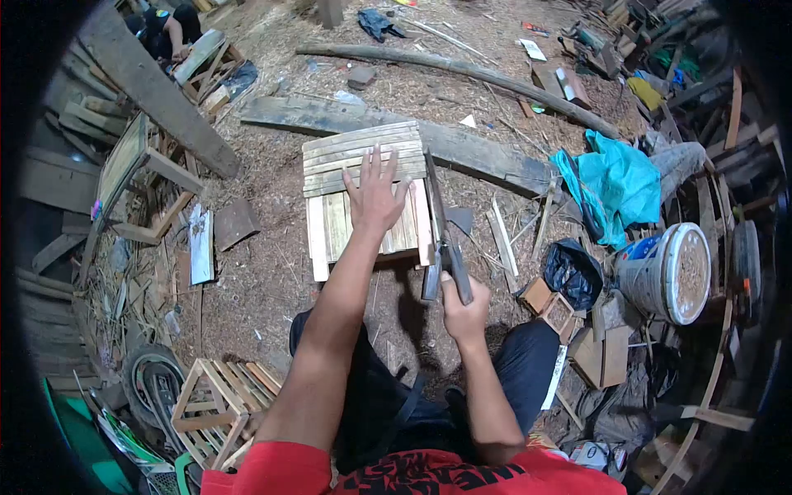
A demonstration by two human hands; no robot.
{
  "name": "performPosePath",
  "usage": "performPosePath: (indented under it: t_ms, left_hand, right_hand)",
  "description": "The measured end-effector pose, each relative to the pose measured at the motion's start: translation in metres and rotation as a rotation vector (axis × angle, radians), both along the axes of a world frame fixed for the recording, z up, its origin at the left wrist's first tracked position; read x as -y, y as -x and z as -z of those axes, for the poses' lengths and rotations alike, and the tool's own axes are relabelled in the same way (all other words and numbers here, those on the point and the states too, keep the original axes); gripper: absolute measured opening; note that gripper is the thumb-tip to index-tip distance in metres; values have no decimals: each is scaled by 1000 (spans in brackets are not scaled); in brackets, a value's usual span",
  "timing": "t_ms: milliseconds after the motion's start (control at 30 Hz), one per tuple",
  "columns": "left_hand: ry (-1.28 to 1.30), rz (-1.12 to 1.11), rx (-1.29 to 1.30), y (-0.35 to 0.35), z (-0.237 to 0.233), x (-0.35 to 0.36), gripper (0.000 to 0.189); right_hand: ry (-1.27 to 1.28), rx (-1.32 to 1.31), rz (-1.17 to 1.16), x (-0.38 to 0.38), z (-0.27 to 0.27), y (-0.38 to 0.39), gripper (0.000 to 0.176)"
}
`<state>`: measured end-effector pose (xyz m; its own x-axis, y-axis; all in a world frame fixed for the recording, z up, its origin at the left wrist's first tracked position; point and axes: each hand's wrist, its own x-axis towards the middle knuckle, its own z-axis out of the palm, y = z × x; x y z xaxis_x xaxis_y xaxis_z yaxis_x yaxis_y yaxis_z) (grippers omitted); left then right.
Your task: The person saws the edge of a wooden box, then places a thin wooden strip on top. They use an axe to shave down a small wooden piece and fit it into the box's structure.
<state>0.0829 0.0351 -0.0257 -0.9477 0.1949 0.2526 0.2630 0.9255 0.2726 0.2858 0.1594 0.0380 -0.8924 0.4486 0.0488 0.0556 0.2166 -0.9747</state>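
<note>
A small slatted wooden piece (330,169) stands before me, its top covered in narrow pale strips and its near side made of upright slats between two lighter legs. My left hand (377,196) lies on it with fingers spread, pressing across the strips. A handsaw (436,198) runs along the right edge of the piece, its blade pointing away from me. My right hand (464,307) is wrapped around the saw's handle, low and to the right of the near leg.
Behind the piece lie a thick plank (478,157) and a long pole (462,70). To the right are a teal sheet (619,181) and a white bucket (652,268). A slatted crate (210,421) sits lower left. Another person's arm (175,37) shows at upper left.
</note>
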Motion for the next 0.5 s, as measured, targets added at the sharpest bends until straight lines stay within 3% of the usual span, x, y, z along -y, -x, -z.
performPosePath:
  t_ms: [167,267,367,500]
  left_hand:
    - [11,6,-14,-5,-3,0,62]
    - [16,9,-27,-3,-1,0,61]
    - [8,12,-40,-3,0,0,60]
    - [-10,18,-35,-7,1,0,58]
  right_hand:
    - [112,39,-12,-10,18,65,30]
    - [85,21,-33,-3,3,35,31]
    - [14,-22,33,5,24,-18,33]
    - [36,14,-29,-8,26,45,26]
